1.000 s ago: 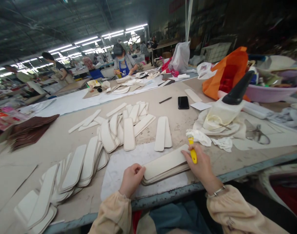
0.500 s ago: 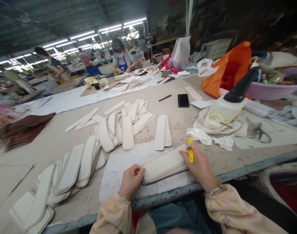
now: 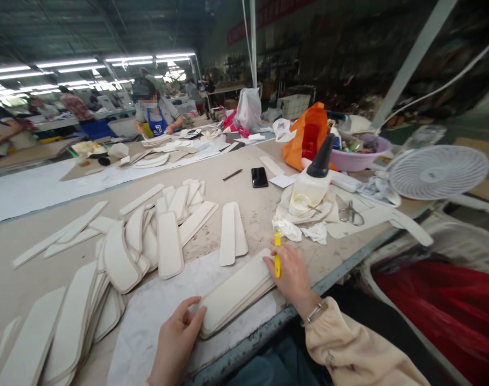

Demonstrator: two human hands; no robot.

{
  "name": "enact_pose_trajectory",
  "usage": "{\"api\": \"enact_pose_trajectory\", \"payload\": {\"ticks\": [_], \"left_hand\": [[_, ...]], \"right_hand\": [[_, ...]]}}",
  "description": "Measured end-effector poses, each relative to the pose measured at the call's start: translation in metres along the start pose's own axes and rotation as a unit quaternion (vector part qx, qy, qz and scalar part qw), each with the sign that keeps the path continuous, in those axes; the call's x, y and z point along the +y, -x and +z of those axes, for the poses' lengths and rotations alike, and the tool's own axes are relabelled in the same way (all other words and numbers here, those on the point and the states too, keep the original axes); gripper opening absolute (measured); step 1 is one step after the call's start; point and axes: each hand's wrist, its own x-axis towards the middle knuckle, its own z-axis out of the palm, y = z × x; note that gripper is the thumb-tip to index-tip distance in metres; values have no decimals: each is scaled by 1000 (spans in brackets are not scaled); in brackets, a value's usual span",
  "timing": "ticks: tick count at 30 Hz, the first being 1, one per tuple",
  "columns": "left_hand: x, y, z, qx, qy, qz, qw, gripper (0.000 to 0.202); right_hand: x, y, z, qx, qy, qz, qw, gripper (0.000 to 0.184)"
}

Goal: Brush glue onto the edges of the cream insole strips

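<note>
Across the tabletop point(image 3: 244, 187), a strip stack point(image 3: 237, 290) points lengthwise away and rightward.

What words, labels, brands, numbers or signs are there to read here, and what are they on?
None reads clearly.
Blue apron: a white mark, too small to make out.
Red banner at the back: too dim and blurred to read.
Yellow-handled tool in the right hand: no lettering I can make out.
Pale strips: none visible.
</note>
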Motion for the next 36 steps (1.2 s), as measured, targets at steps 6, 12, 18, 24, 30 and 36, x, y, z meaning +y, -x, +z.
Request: {"api": "enact_pose_trajectory", "payload": {"ticks": [6, 12, 18, 24, 30, 36], "left_hand": [[2, -1, -4, -9, -47, -6, 999, 63], [3, -4, -6, -16, -45, -24, 999, 64], [3, -6, -2, 0, -13, -7, 1000, 59], [16, -2, -7, 55, -5, -11, 998, 49], [31, 9, 1, 50, 250, 0, 967, 41], [43, 16, 14, 84, 462, -17, 882, 39]], "right_hand": [[-34, 21, -5, -108, -115, -162, 974, 3], [-23, 26, -9, -130, -54, -92, 986, 8], [8, 21, -18, -53, -9, -3, 999, 9], [10, 18, -17, -38, -60, 48, 996, 13], [11, 17, -18, -44, -149, 91, 984, 15], [14, 12, -19, 30, -299, 149, 942, 30]]}}
